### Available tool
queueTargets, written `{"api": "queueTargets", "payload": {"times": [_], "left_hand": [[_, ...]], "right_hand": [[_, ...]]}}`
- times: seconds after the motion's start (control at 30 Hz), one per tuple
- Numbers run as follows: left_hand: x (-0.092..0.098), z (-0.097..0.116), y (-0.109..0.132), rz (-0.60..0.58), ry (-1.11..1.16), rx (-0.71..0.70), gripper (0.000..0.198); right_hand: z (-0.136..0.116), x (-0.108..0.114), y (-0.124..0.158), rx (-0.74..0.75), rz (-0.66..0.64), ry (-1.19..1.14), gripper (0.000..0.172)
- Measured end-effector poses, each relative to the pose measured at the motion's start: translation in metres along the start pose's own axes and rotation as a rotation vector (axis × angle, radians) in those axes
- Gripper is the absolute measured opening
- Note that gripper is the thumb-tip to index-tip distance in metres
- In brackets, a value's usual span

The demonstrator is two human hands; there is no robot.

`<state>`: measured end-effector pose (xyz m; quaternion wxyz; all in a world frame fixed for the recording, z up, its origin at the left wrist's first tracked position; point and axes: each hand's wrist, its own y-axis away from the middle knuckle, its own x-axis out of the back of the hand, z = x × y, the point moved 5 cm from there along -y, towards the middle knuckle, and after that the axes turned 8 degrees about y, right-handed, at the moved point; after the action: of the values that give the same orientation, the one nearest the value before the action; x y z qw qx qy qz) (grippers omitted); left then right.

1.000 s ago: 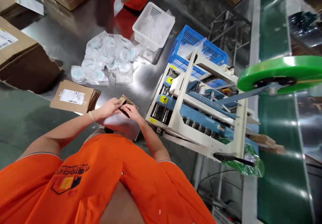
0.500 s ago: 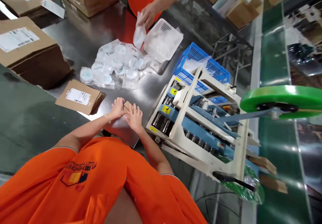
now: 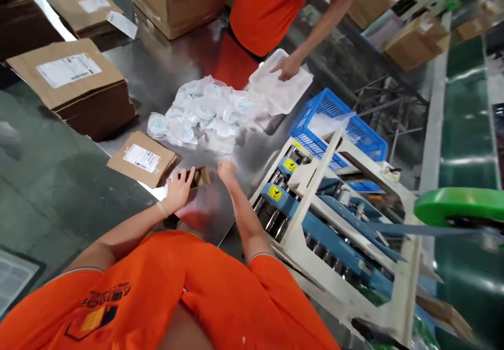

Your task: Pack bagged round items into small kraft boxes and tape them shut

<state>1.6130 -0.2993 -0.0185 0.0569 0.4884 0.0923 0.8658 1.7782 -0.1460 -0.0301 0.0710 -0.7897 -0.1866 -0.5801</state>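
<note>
My left hand (image 3: 179, 188) holds a small open cardboard box (image 3: 202, 176) by its left side, near the front edge of the metal table. The box's inside is partly hidden behind the fingers. To the right of the box, apart from it, my right hand (image 3: 227, 170) is smeared by motion, so its fingers do not show clearly. Just beyond that hand lies a pile of clear plastic bags (image 3: 207, 109) with round white and pale-blue items inside. A stack of flat cardboard boxes (image 3: 137, 156) with a white label lies beside my left hand.
Across the table a co-worker's hand (image 3: 289, 68) rests at a white plastic basket (image 3: 281, 90). A taller stack of flat cardboard (image 3: 94, 103) and a large carton (image 3: 181, 6) stand at the back. At right are a taping machine (image 3: 315, 198) and a blue crate (image 3: 334, 124).
My right hand has left the box and moved toward the bags; the box now shows open. The co-worker's hand has moved from a bag to the white basket. The view has shifted.
</note>
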Motion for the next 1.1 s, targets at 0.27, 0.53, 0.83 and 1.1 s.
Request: {"api": "queueTargets", "payload": {"times": [0.27, 0.53, 0.83, 1.1], "left_hand": [[-0.011, -0.001, -0.003, -0.029, -0.172, -0.032, 0.098], [-0.007, -0.01, -0.005, 0.015, -0.094, -0.105, 0.099], [-0.04, 0.023, -0.047, 0.032, 0.417, -0.474, 0.09], [-0.058, 0.035, -0.078, 0.046, 0.55, -0.581, 0.1]], "right_hand": [[-0.101, -0.052, -0.147, 0.368, -0.247, 0.343, 0.077], [-0.092, -0.033, -0.139, 0.401, -0.239, 0.382, 0.057], [0.008, 0.076, 0.092, 0.173, 0.226, 0.289, 0.05], [-0.004, 0.027, 0.097, 0.113, -0.275, 0.188, 0.022]]}}
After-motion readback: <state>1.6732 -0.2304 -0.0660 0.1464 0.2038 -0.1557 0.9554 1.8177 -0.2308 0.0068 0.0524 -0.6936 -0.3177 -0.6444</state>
